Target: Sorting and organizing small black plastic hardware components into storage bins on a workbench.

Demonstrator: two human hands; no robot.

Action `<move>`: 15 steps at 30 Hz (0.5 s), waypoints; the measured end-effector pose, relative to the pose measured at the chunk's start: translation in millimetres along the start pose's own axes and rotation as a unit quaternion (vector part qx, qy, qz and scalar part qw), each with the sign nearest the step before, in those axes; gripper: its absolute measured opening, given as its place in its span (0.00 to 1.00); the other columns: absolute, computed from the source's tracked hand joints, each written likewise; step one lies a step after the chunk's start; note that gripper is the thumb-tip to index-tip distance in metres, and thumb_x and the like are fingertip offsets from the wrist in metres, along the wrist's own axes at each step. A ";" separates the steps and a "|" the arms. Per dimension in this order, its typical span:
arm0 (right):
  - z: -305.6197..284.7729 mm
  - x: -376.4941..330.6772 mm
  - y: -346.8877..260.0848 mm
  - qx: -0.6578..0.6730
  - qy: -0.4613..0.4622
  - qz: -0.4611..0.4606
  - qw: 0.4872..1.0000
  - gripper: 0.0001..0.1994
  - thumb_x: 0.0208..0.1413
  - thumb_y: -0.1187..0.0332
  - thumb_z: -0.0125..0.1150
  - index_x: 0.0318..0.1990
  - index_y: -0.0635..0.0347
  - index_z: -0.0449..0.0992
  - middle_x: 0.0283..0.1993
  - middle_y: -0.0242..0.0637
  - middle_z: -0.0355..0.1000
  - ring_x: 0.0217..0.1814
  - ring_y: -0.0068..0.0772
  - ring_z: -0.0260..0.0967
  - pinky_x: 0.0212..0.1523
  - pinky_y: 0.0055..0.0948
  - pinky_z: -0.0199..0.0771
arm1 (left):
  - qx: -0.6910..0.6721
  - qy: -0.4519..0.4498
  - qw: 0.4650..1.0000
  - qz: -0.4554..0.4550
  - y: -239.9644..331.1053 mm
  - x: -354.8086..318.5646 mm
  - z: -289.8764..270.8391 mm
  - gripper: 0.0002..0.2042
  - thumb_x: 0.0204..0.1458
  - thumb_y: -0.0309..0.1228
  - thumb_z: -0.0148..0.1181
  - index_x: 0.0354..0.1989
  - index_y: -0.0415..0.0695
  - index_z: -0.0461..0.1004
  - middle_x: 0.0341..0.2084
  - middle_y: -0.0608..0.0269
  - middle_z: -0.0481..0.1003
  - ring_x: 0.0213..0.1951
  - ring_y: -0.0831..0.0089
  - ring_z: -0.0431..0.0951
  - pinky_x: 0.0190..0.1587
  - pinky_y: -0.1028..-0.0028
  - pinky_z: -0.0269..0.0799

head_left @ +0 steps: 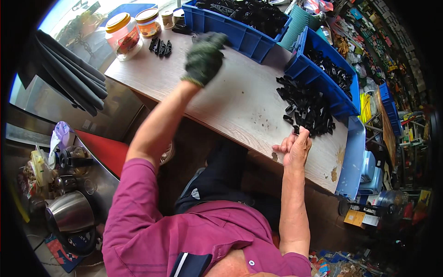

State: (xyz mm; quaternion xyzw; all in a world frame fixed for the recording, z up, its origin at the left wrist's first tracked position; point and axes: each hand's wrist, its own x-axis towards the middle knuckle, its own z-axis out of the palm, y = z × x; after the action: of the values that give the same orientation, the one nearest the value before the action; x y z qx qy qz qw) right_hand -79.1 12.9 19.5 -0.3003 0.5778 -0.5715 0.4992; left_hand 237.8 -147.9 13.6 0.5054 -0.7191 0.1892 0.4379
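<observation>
My left hand (204,60), in a dark green work glove, is stretched over the far part of the table. It is smeared by motion, so its fingers and anything in them cannot be made out. Close by it lie a short row of small black plastic parts (160,47) and a few more beside a blue bin (240,34) heaped with black parts. My bare right hand (295,147) is at the near edge of a loose pile of black plastic parts (308,105). Thumb and index finger pinch together at a small black part (296,129).
A second blue bin (304,69) of black parts stands behind the pile. Plastic jars with orange lids (118,22) stand at the table's far left. Dark cloth (69,69) hangs on the left, above a steel kettle (71,213). A light-blue container (351,157) borders the table's right end.
</observation>
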 end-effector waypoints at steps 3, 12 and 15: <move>4.8 -0.3 0.8 0.005 0.015 0.000 1.000 0.23 0.62 0.49 0.46 0.20 0.54 0.62 0.09 0.26 0.48 0.09 0.25 0.52 0.14 0.41 0.76 | 0.144 -0.148 0.975 -0.077 -56.8 -0.1 -9.5 0.18 0.54 0.28 0.54 0.54 0.47 0.73 0.52 0.52 0.75 0.55 0.50 0.74 0.58 0.53 0.69; 6.0 -3.5 -0.6 -0.005 0.034 -0.014 0.999 0.24 0.62 0.50 0.47 0.16 0.52 0.59 0.09 0.25 0.48 0.10 0.24 0.52 0.14 0.37 0.75 | -0.035 -0.181 0.982 0.030 -13.0 -29.8 -37.0 0.11 0.54 0.34 0.59 0.44 0.45 0.77 0.45 0.50 0.77 0.45 0.48 0.77 0.46 0.57 0.75; 9.6 -5.8 -1.3 -0.003 0.027 -0.020 0.999 0.26 0.63 0.50 0.49 0.13 0.50 0.57 0.09 0.25 0.48 0.10 0.24 0.52 0.14 0.36 0.75 | -0.043 -0.185 0.981 0.049 -12.5 -42.5 -43.7 0.11 0.53 0.33 0.58 0.45 0.49 0.78 0.43 0.54 0.78 0.41 0.51 0.78 0.41 0.56 0.75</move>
State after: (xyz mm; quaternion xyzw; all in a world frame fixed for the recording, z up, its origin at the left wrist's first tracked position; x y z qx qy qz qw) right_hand -68.7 14.6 23.6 -0.2983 0.5867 -0.5875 0.4708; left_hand 272.6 -98.0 0.5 0.4766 -0.8190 0.0829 0.3085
